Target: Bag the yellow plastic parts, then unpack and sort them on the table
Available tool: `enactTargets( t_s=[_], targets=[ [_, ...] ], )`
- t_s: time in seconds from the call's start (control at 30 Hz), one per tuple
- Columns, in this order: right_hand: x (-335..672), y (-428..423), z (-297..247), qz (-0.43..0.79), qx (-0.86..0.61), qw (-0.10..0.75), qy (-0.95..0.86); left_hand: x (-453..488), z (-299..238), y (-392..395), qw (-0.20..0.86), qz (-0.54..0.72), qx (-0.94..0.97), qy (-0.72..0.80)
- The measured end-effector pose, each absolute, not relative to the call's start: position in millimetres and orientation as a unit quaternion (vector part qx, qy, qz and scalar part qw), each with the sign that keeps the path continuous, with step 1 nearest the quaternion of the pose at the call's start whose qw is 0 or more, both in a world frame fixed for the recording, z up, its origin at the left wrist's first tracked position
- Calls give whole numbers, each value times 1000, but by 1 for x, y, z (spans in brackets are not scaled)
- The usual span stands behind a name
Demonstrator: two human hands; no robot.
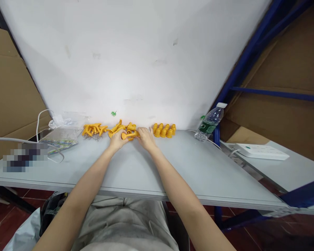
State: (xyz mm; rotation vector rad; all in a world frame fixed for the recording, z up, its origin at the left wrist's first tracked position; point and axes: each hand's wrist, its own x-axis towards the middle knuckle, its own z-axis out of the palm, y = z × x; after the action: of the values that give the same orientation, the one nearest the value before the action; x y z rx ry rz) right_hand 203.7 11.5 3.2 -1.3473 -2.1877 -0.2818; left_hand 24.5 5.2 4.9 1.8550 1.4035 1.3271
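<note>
Both my arms reach forward across a pale grey table (pixel 172 174) to its far edge by a white wall. My left hand (pixel 117 138) and my right hand (pixel 146 137) are closed together on one small yellow plastic part (pixel 129 135) between them. Just behind my hands lies a loose heap of yellow parts (pixel 121 127). To the left is a pile of yellow parts with small metal rings (pixel 93 130). To the right stands a tight group of several yellow cone-shaped caps (pixel 164 130).
A clear plastic bag with small items (pixel 61 134) and a white cable (pixel 39 122) lie at the left. A water bottle (pixel 210 122) leans at the table's right corner by a blue metal rack (pixel 240 66). A white power strip (pixel 261 151) lies on the neighbouring surface. Cardboard flanks both sides.
</note>
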Motion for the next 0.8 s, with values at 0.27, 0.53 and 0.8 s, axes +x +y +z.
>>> enactTargets(
  t_s=[0.27,0.53,0.8],
  targets=[
    [205,12,1,-65,-490,255,-831,21,3,2,15,418,753,508],
    [204,7,13,-167,-479,361,-782,26,10,-4,45,459,714,527],
    [216,11,14,-180,-536,425,-707,21,5,9,186,498,639,555]
  ],
)
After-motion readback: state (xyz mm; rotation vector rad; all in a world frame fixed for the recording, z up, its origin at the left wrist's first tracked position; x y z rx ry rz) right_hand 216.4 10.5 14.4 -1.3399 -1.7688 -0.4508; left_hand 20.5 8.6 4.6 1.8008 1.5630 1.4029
